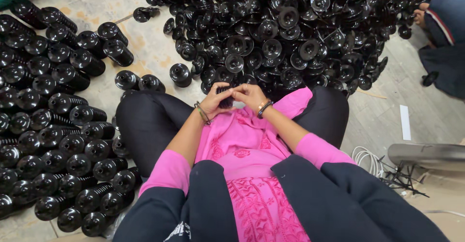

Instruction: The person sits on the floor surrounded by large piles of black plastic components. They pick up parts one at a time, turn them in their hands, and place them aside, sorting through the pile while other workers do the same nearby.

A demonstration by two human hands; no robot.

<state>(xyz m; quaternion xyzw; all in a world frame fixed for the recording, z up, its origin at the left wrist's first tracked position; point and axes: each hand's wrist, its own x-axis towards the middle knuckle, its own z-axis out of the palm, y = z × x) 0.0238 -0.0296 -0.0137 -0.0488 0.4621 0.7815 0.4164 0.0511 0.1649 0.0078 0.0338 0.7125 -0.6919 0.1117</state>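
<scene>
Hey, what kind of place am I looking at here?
Probably a small workshop or factory floor for hand assembly. A huge loose pile of black plastic parts covers the floor, stacked columns of them lie alongside, and both hands work one piece.

Far: a loose heap of black plastic discs [286, 29] blocks the ground just beyond the knees.
Left: stacked black cylinders [53, 126] lie packed in rows against the leg.
Far left: bare floor [140, 43] runs as a narrow gap between stacks and heap, dotted with stray pieces.
Right: open floor [382, 121], then another person [443, 34] far right, white cable [368, 159] near.
</scene>
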